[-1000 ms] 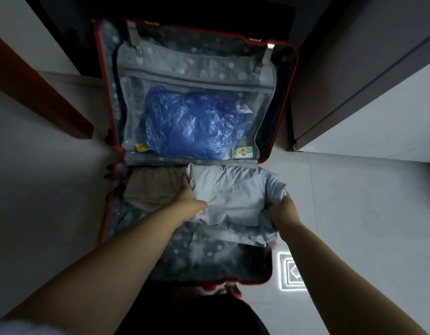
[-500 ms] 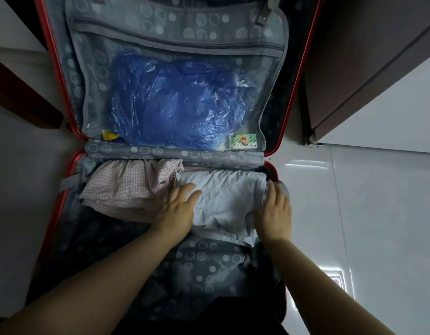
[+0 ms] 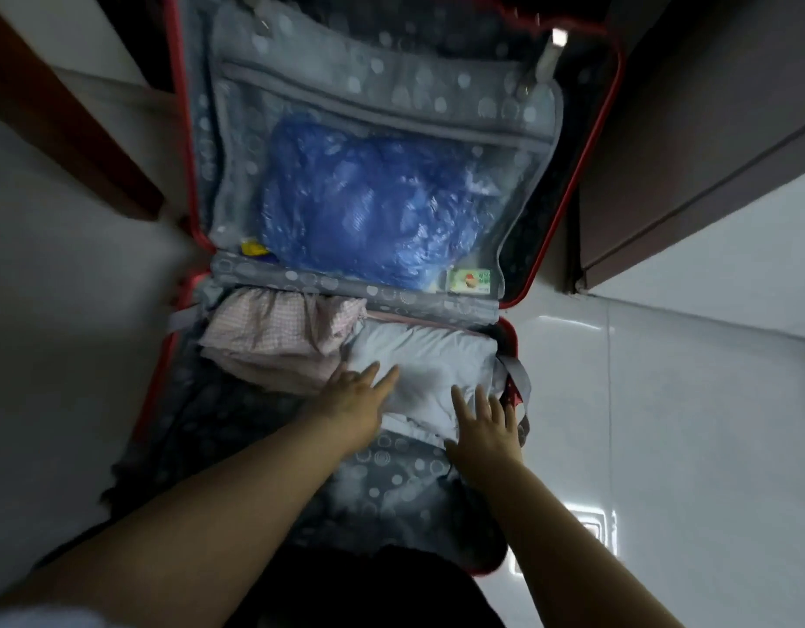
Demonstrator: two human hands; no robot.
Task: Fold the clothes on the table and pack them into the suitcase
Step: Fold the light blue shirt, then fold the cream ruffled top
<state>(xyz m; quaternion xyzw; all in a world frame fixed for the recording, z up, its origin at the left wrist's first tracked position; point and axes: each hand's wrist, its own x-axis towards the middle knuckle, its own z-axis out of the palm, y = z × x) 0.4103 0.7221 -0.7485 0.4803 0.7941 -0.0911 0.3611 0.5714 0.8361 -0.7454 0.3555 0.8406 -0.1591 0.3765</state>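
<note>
Suitcase [image 3: 391, 482]: red-rimmed, open; grey spotted lining.
Blue plastic bag [image 3: 368, 206]: crinkled, behind the lid's mesh.
Grey garment [image 3: 427, 355]: smooth folded rectangle, lower half, right side.
Pink checked garment [image 3: 278, 333]: folded, touching its left edge.
Left hand [image 3: 350, 405], right hand [image 3: 482, 432]: 2 flat palms on the grey garment, fingers straight, slightly spread.

A crumpled blue plastic bag [image 3: 368, 206] has a small green-and-white packet [image 3: 469, 281] just beside its lower right edge and a yellow scrap [image 3: 254, 247] at its lower left. Glossy white floor [image 3: 685, 423] lies around; a brown cabinet [image 3: 708, 142] stands at right.
</note>
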